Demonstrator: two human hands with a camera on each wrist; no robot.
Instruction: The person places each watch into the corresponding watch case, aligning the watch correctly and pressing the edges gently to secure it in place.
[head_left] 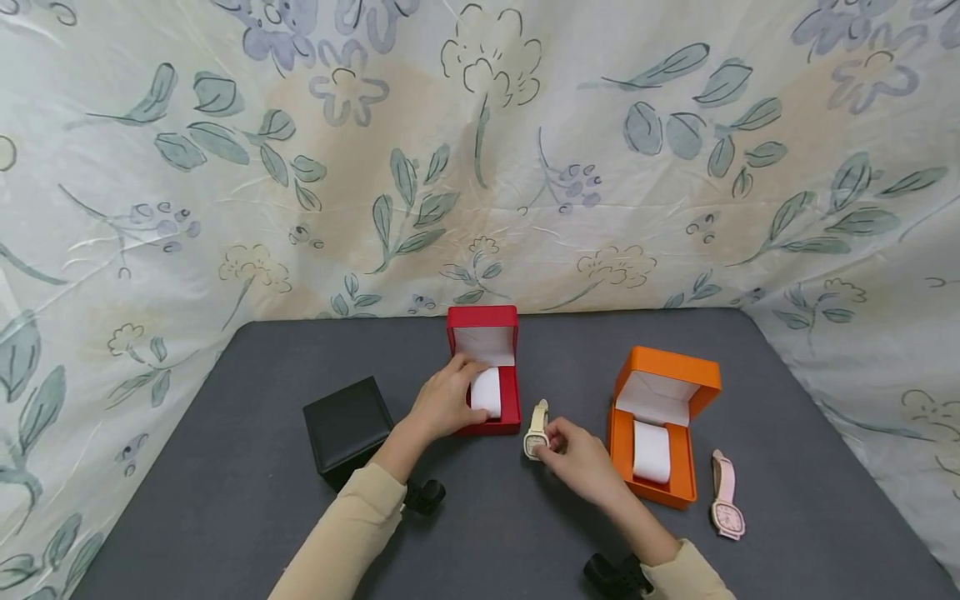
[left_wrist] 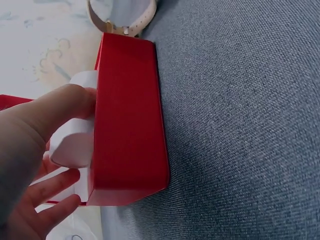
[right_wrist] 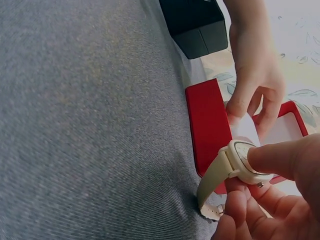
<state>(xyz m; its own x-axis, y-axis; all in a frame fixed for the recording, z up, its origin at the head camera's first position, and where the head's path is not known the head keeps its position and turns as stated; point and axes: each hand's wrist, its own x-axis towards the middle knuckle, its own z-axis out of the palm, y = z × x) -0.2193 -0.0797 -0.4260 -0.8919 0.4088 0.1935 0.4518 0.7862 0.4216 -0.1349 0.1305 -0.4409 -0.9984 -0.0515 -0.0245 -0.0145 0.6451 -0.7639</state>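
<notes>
My left hand (head_left: pixel 448 396) reaches into the open red watch box (head_left: pixel 510 398), thumb and fingers around the white cushion (left_wrist: pixel 75 142) that sits in it. In the left wrist view the thumb goes down at the cushion's near side, inside the box wall. My right hand (head_left: pixel 581 460) pinches a cream watch (right_wrist: pixel 245 161) by its case, thumb over the dial and fingers beneath. The watch's strap (right_wrist: pixel 214 182) curves down toward the cloth, just right of the red box.
An open orange watch box (head_left: pixel 681 467) with a white cushion (head_left: pixel 651 452) stands at the right. Beyond it a pink watch (head_left: pixel 726 500) lies on the grey table (head_left: pixel 525 546). A closed black box (head_left: pixel 347 427) stands left, partly behind the left forearm. A floral cloth (head_left: pixel 555 242) hangs behind.
</notes>
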